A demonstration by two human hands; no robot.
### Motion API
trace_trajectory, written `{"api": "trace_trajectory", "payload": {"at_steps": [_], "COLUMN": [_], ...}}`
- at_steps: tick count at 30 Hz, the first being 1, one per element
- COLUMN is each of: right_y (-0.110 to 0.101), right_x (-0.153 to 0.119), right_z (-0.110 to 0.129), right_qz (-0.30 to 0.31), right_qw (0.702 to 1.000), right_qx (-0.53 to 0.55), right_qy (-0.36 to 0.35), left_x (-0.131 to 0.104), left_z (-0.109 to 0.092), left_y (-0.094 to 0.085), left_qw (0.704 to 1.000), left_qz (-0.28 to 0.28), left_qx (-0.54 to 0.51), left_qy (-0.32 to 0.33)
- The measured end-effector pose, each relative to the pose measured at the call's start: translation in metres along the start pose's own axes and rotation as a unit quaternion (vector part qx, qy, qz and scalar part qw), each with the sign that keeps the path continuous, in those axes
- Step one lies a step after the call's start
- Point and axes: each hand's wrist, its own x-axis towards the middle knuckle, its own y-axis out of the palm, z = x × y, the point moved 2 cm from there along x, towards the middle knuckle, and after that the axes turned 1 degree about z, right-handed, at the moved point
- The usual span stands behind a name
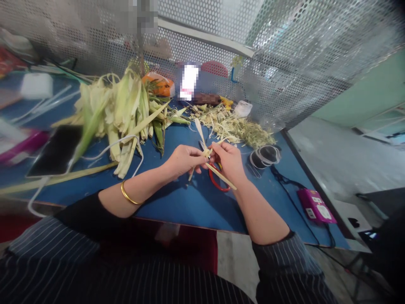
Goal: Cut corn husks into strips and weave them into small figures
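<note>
In the head view, the person's left hand point(186, 160) and right hand point(230, 160) both pinch 1 small knotted bundle of narrow, pale-yellow leafy strips point(206, 152), fingertips closed on it above the flat blue tabletop point(177, 204). A red loop-shaped handle point(217, 186) shows beside the right hand; a heap of long, pale-green leafy husks point(126, 105) lies farther left.

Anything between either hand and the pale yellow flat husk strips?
Nothing visible: the left hand and right hand both grip the pale yellow flat husk strips directly. A red, rounded loop shows behind one strip, not in between.
</note>
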Motion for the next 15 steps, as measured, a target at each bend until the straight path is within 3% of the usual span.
{"api": "trace_trajectory", "payload": {"at_steps": [2, 4, 7, 9, 11, 13, 15], "right_y": [-0.006, -0.013, -0.019, -0.015, -0.004, 0.009, 0.018], "right_x": [0.003, 0.002, -0.011, -0.024, -0.031, -0.033, -0.031], "right_z": [0.005, 0.016, 0.036, 0.043, 0.039, 0.025, 0.012], "right_qz": [-0.012, -0.071, -0.184, -0.207, -0.118, 0.015, 0.066], "right_qw": [0.999, 0.988, 0.93, 0.883, 0.873, 0.886, 0.903], "right_qx": [-0.045, -0.104, -0.199, -0.261, -0.322, -0.363, -0.359], "right_qy": [-0.021, -0.092, -0.25, -0.332, -0.347, -0.287, -0.226], "left_x": [0.001, 0.004, 0.01, 0.012, 0.012, 0.011, 0.01], "left_z": [0.001, 0.003, 0.008, 0.008, 0.007, 0.005, 0.003], "left_y": [-0.003, -0.007, -0.013, -0.015, -0.016, -0.016, -0.015], "left_qw": [1.0, 0.998, 0.991, 0.987, 0.985, 0.984, 0.984], "left_qz": [-0.018, -0.049, -0.092, -0.095, -0.087, -0.077, -0.07], "left_qx": [-0.02, -0.05, -0.097, -0.127, -0.149, -0.157, -0.158], "left_qy": [-0.006, -0.009, -0.008, -0.002, 0.013, 0.029, 0.036]}}
